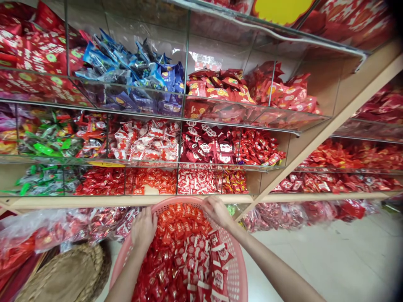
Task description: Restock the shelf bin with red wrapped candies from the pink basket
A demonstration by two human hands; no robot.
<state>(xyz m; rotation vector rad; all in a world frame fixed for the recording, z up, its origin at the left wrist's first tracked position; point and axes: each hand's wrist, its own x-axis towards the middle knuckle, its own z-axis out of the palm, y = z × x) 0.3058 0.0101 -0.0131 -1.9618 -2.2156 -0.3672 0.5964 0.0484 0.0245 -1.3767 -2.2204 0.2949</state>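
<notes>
A pink plastic basket [234,268] with a perforated wall is in front of me at the lower middle. It is filled with wrapped sweets: orange-red packets [179,222] at the far side, red-and-white packets [192,256] in the middle, and shiny red ones [159,264] to the left. My left hand [144,230] grips the basket at its left far rim, fingers pointing forward. On the right far rim, my right hand [218,213] is closed with its fingers curled over the edge. The basket's far rim is close against the lowest shelf edge.
Wooden shelves [214,199] with clear dividers hold many wrapped sweets, including blue packets [110,58] and green ones [47,138]. Bagged sweets [283,216] lie beneath. A woven basket [63,274] stands at lower left. Tiled floor [315,251] shows at right.
</notes>
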